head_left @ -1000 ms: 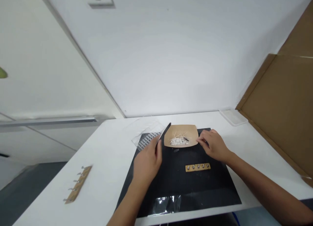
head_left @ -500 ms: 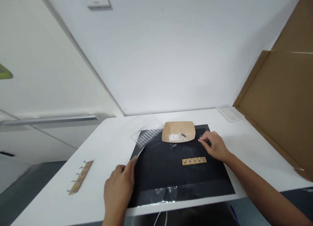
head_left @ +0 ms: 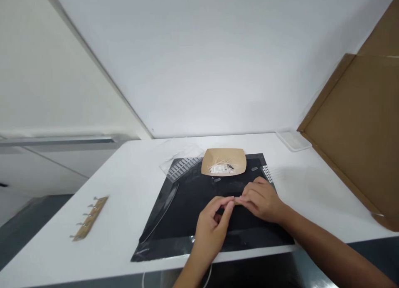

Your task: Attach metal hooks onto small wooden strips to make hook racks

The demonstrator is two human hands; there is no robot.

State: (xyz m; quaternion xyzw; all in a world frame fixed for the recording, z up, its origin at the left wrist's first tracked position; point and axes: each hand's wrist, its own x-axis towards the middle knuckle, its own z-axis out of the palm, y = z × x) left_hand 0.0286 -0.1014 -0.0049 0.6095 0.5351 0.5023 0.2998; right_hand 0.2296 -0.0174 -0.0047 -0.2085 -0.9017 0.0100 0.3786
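My right hand rests fingers-down on the black mat, covering the spot where a short wooden strip with metal hooks lies. Only a sliver of tan shows at its fingertips. My left hand reaches in from below. Its thumb and forefinger are pinched together and touch the right hand's fingertips. What sits between those fingers is too small to make out. A long clear plastic strip lies loose along the mat's left side.
A brown paper tray with white bits and thin sticks stands at the mat's far edge. A clear bag of white strips lies beside it. A second hook strip lies far left on the white table. A cardboard sheet leans at right.
My left hand let the clear plastic strip down on the mat's left side and came over to the right hand. My right hand moved from beside the tray down onto the wooden hook strip.
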